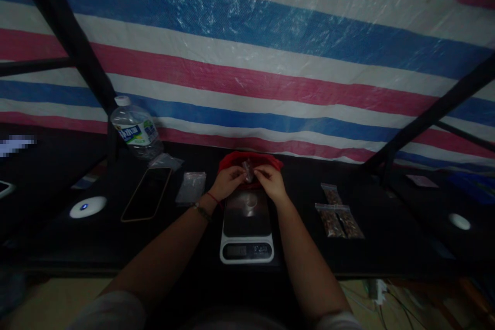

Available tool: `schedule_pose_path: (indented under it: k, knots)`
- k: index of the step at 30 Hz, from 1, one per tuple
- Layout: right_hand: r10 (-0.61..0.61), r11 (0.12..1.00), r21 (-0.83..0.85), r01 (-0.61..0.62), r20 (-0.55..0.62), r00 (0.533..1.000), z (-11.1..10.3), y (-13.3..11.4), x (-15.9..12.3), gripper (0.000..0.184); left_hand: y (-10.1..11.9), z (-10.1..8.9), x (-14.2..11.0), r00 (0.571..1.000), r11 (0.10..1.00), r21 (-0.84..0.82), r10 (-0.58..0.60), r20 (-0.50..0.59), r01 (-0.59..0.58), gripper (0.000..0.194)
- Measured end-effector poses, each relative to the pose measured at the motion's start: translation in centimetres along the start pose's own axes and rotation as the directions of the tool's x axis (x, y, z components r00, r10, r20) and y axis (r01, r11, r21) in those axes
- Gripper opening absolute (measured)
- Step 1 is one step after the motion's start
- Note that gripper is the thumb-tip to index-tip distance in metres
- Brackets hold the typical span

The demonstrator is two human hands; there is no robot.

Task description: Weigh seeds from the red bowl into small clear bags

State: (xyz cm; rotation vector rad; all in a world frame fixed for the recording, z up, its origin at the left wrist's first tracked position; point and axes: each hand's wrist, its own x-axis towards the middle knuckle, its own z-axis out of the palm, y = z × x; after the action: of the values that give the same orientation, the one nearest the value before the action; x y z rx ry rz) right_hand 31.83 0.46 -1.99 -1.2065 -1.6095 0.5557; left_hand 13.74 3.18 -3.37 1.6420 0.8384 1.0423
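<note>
My left hand [229, 181] and my right hand [270, 179] pinch a small clear plastic bag [248, 170] between them, with something brownish low inside it. Behind and under the hands lies a red bag [232, 159], its contents mostly hidden. Just nearer to me sits a digital kitchen scale [247, 224] with a metal plate and a white front. On its plate shows a round pale shape that may be a reflection. Left of my left wrist is a stack of flat clear zip bags [191, 188]. Right of my right forearm lie several filled zip bags [333, 220] with brown bits.
A smartphone [147, 194] and a white oval device [88, 207] lie on the black table [301, 260] at left. Behind the phone stand a large clear bottle [137, 131] and a crumpled plastic bag [166, 162]. A striped sheet [247, 77] hangs behind, between black frame poles.
</note>
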Motion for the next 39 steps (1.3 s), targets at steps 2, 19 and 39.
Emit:
schedule_pose_path:
  k: [2, 19, 39]
  knots:
    - [-0.006, 1.000, 0.031, 0.003, 0.096, 0.995, 0.2, -0.3, -0.1, 0.016, 0.0, 0.1, -0.1, 0.998, 0.996, 0.068, 0.046, 0.051, -0.050, 0.027]
    - [0.112, 0.991, 0.069, -0.116, 0.052, 0.992, 0.8, -0.1, -0.1, 0.013, 0.5, 0.2, -0.4, 0.974, 0.904, 0.362, 0.210, 0.083, -0.226, 0.020]
    - [0.090, 0.990, 0.098, -0.104, 0.137, 0.986, 0.8, -1.1, -0.3, 0.013, 1.4, 0.1, -0.5, 0.959, 0.831, 0.479, 0.261, 0.116, -0.284, 0.018]
